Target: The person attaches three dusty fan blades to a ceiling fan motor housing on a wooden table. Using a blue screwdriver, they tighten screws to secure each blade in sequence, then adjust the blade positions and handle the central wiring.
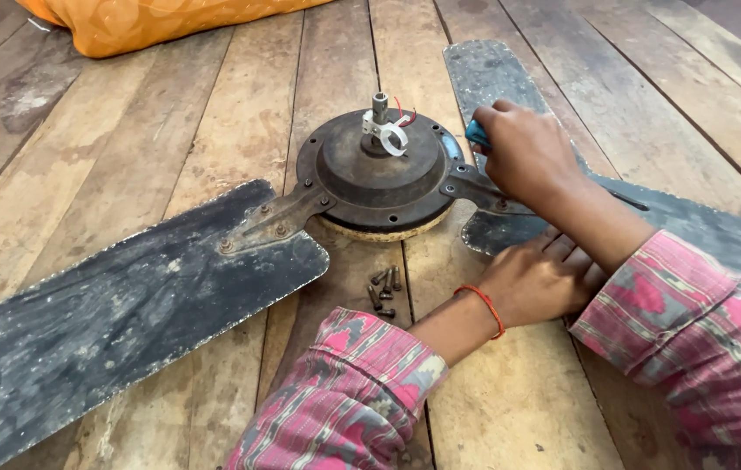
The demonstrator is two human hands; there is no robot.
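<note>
Gripping a blue-handled tool [476, 133], right hand [523, 155] fingers clamped round it, tip hidden at the blade bracket [479, 187] of the fan motor hub [379, 174]. Left hand [538, 280] fingers together, pressed flat on the blade [693, 226] nr the floor's right edge.
Risks, est.: tool slipping off a rusty screw w/ knuckles hitting the bracket; loose screws [384, 290] on the floor [170, 122] rolling into plank gaps; freed blade shifting under the palm.
Also: 2nd blade [118, 313] w/ bracket to the left, 3rd blade [492, 74] twd the far edge, orange cushion [144, 22] at the far-left corner.
</note>
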